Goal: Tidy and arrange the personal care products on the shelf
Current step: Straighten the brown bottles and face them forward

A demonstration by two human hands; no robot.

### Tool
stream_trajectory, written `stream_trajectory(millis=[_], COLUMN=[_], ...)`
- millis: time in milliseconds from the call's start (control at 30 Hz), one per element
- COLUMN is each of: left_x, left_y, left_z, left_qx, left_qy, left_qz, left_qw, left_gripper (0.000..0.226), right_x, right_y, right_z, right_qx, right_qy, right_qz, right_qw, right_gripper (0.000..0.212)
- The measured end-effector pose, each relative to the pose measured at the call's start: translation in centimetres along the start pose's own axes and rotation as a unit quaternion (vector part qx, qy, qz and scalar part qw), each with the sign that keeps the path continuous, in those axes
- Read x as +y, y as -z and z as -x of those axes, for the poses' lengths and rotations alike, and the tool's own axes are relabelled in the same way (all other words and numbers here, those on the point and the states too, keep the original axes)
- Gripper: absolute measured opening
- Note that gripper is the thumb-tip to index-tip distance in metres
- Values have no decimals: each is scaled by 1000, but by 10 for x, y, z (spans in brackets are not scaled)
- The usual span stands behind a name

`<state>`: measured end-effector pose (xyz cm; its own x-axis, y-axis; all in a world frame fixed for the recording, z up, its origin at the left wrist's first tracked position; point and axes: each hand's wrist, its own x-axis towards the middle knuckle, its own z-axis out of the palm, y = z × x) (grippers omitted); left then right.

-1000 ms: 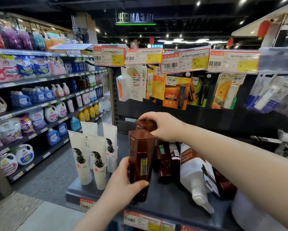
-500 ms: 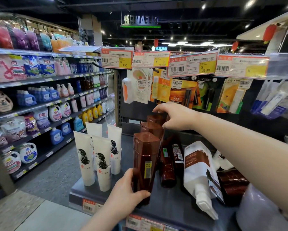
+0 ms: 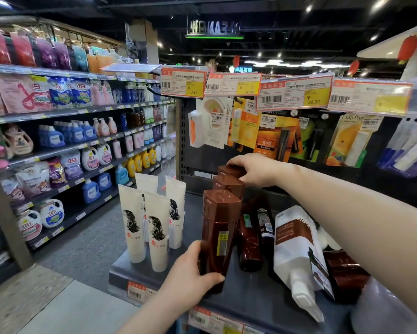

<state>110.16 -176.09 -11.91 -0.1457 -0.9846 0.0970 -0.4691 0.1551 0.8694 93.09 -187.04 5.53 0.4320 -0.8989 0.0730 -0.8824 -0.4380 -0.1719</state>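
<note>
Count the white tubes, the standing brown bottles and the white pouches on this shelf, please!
White tubes: 4
Standing brown bottles: 3
White pouches: 1
Total: 8

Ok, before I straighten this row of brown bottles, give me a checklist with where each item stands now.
1. Left hand grips the front brown bottle low on its body: ok.
2. Right hand holds the rear brown bottle by its cap: ok.
3. Middle brown bottle in file between them: ok.
4. White tubes standing, apart from the row: ok.
5. White pouch lying flat on the shelf: not ok.
6. Dark bottles right of the row, upright or leaning: cannot tell.
</note>
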Motion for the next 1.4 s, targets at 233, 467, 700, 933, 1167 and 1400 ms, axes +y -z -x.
stream_trajectory(millis=[233,467,700,933,1167,1400], left_x=[0,5,14,22,14,4], left_y=[-1,0,11,18,20,24], left_z=[1,4,15,14,9,4], left_qx=[1,-2,31,35,-25,-55], left_qy=[5,9,-32,-68,-81,-116], left_qz=[6,19,37,61,50,31], left_qw=[1000,1000,998,995,995,991], left_gripper=[53,50,55,58,57,55], right_x=[-4,-4,6,-4,-11,-36], right_y=[-5,-4,3,-64,-129,-126], right_z=[-5,-2,36,75,93,127], right_qx=[10,-7,12,-200,-217,-165], right_qy=[2,-30,-139,-78,-99,-126], right_qz=[-44,-45,72,204,239,171], right_qw=[999,999,988,955,941,963], right_gripper=[50,69,29,55,75,58])
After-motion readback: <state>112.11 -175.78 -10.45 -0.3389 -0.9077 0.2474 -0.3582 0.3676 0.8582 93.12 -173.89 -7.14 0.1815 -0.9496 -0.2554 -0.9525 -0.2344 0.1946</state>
